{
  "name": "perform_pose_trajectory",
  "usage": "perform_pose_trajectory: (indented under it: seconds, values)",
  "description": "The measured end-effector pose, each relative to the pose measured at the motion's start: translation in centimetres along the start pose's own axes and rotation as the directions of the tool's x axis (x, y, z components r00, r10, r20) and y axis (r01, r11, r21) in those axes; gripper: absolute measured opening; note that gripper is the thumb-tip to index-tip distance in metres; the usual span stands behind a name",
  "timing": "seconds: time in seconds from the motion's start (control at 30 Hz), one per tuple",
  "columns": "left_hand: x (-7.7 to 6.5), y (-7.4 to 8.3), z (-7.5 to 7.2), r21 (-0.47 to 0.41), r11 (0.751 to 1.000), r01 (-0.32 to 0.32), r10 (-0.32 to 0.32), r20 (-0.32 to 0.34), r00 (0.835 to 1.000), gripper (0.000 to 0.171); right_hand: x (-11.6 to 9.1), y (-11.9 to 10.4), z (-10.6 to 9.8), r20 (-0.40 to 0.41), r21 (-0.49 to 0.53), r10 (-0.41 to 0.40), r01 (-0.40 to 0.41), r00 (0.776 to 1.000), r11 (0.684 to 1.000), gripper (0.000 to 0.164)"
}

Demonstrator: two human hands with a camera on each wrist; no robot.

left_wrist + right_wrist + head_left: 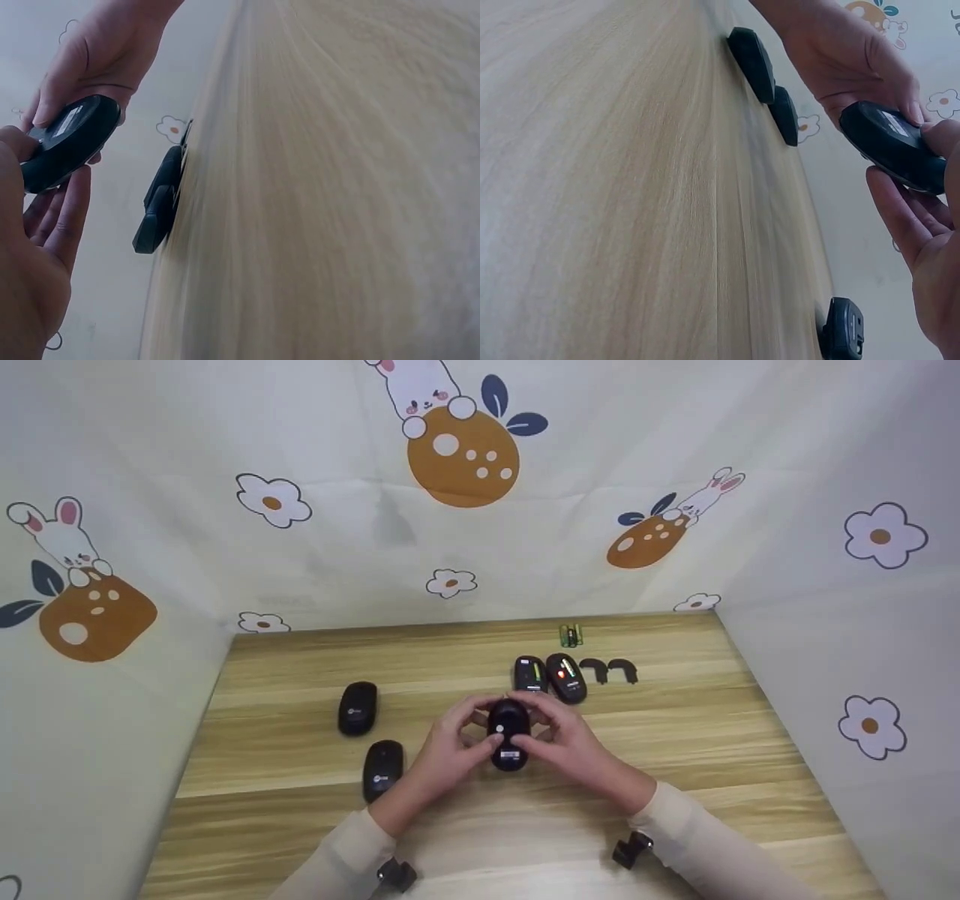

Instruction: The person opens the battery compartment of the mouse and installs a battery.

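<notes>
A black computer mouse is held up between both hands, its underside with a white label turned up. My left hand grips its left side, thumb on the underside. On the other side my right hand grips it the same way. The wrist views show the mouse raised above the table, with fingers curled beneath it. Just beyond the hands lie two more mice, one partly hidden by the right hand and one fully seen, both bottom up with coloured batteries showing.
Two black mice lie top up at the left, the nearer beside the left forearm. Two curved black covers lie right of the upturned mice. A small pack of batteries sits near the wooden table's back edge. Printed cloth surrounds the table.
</notes>
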State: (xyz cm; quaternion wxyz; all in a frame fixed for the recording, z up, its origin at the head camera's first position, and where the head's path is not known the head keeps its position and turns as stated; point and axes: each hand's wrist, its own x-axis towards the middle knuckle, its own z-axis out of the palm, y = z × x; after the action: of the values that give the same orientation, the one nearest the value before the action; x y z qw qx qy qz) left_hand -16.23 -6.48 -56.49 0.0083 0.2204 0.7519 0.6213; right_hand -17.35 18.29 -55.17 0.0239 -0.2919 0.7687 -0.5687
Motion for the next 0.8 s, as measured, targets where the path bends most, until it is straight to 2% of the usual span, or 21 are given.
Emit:
perform_pose_trajectory:
  seconds: [0.2,0.4,0.8]
  values:
    - [0.01,0.08,-0.07,-0.025,0.997,0.075,-0.074,0.011,0.997,0.053,0.04,0.06,-0.06,0.026,0.002,0.030,-0.030,0.999,1.000,0.063]
    - [0.00,-0.17,-0.03,-0.030,0.995,0.099,-0.098,0.020,0.995,0.053,0.18,0.04,0.00,0.062,0.035,0.020,-0.022,0.998,0.999,0.061]
    - [0.09,-0.18,-0.08,-0.038,0.990,0.134,-0.133,0.027,0.991,0.055,0.13,0.00,-0.07,0.073,0.002,0.027,-0.027,0.997,1.000,0.057]
